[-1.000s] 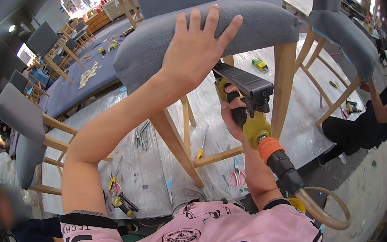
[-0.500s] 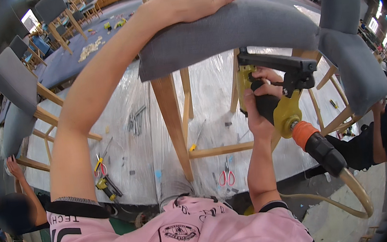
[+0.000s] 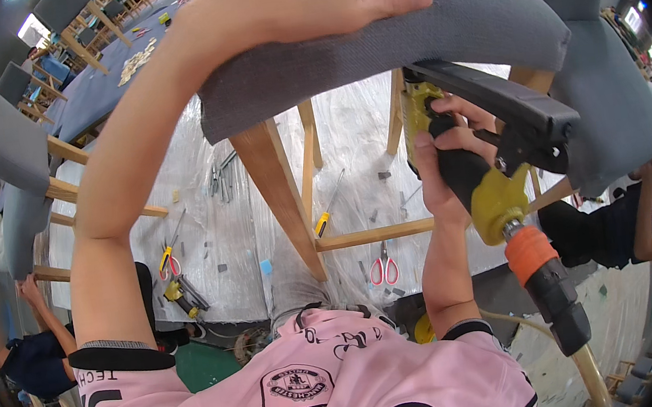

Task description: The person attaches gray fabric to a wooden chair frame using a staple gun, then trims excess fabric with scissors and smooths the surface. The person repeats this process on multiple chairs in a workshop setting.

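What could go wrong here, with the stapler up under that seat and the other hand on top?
The left hand presses on the grey seat cushion right above where the right hand aims the pneumatic staple gun; a fastener driven through might reach the fingers. The air hose trails past the pink shirt and could snag. Scissors lie on the plastic sheet below.

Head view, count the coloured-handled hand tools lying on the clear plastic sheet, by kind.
Scissors, red-handled and yellow-and-red-handled: 2
Yellow-handled screwdriver: 1
Yellow-and-black tool body, kind unclear: 1
Total: 4
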Tool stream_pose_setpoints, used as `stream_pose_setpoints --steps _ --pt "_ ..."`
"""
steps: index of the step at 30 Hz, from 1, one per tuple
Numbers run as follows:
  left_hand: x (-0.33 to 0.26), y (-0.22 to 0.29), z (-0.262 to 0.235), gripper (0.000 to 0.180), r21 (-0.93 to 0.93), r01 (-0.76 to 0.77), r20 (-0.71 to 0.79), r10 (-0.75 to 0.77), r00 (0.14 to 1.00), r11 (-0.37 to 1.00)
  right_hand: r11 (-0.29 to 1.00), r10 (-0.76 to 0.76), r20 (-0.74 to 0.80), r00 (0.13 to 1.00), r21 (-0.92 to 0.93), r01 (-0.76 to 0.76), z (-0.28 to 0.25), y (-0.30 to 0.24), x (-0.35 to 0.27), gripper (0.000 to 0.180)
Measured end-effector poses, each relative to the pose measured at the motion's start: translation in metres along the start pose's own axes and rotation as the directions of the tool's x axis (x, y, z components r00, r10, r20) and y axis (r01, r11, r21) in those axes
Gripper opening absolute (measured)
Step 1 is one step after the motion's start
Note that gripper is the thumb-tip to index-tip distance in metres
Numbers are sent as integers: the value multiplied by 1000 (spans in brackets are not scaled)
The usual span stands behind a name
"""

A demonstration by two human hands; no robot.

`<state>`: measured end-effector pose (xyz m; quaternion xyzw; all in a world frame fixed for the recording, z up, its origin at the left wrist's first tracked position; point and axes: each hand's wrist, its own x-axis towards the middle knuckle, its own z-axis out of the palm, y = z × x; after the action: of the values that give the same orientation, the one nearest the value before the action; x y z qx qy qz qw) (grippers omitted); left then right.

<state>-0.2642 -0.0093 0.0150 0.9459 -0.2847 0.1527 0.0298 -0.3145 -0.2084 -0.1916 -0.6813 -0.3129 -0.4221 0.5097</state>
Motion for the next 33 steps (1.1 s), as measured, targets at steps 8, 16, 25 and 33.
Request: stream_pose_setpoints --steps 8,16,25,33 --pt "70 -85 45 131 31 130 -107 -126 986 991 995 -8 -58 998 100 14 5 11 11 20" --pt "28 -13 -18 97 -89 55 207 -35 978 994 996 -59 -23 998 59 60 7 18 21 23" --pt "-18 -3 44 91 526 -140 -307 341 889 839 989 -64 -24 998 130 67 8 22 13 23" --pt "-29 13 50 99 508 -128 -263 295 919 852 987 -20 -50 999 157 27 11 6 -19 24"
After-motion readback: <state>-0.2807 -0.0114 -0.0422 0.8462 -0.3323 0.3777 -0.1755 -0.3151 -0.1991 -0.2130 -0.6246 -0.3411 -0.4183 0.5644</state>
